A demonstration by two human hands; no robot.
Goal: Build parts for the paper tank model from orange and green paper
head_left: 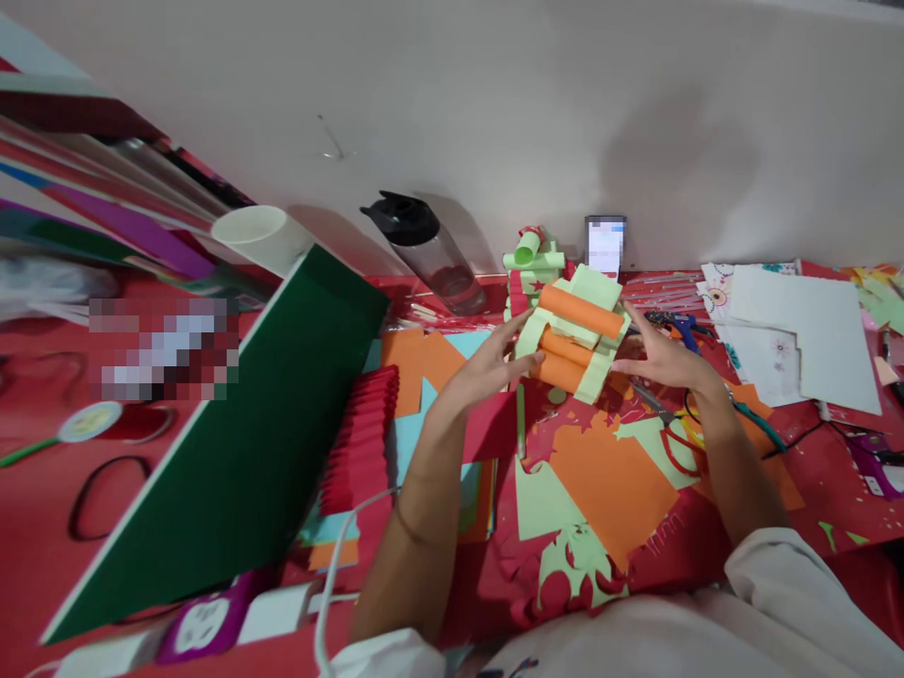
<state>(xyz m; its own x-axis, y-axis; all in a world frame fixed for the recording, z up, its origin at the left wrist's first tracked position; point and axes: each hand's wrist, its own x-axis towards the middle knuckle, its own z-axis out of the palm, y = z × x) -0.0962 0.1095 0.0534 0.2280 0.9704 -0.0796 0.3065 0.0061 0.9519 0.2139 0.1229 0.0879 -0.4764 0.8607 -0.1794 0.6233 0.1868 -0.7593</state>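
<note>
Between my hands, above the red table, is a paper model (580, 318) made of orange rolled tubes and pale green strips, tilted to one side. My left hand (498, 363) grips its left end, with thumb at the front and fingers behind. On the other end, my right hand (660, 350) is closed, its fingertips at the edge of the green strips. Just behind stands a second paper model (535, 273) in pale green and red, with a red star on its side. Under my right hand lie scissors (679, 450) with red handles, partly hidden.
Orange paper (613, 480) and green scraps (575, 565) cover the near table. A dark green board (233, 443) slants up on the left. A bottle (438, 254) leans near the wall, left of a propped phone (605, 247). White cards (837, 330) lie right; a white cable (339, 556) runs near my left arm.
</note>
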